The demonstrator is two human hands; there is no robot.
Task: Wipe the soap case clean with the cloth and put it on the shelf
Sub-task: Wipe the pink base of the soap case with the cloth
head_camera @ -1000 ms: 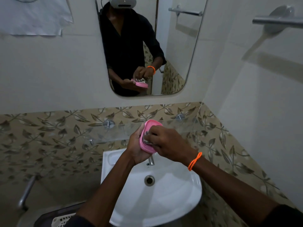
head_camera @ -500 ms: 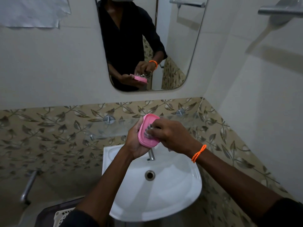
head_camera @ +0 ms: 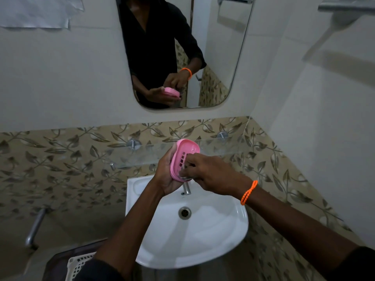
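pink plastic soap case is held up above the back edge of the white sink, tilted on its side so that the slotted inside faces to the right. the left hand grasps it from the left and from below, fingers curled around the outer wall. the right hand has an orange bracelet on the wrist, and its fingers are closed on a small grey cloth, which they press into the lower part of the case. only a little of the cloth is visible. just behind the case is the glass shelf, fixed on the leaf-pattern tiles. the metal tap stands under the hands. the mirror above shows the same hands and case.
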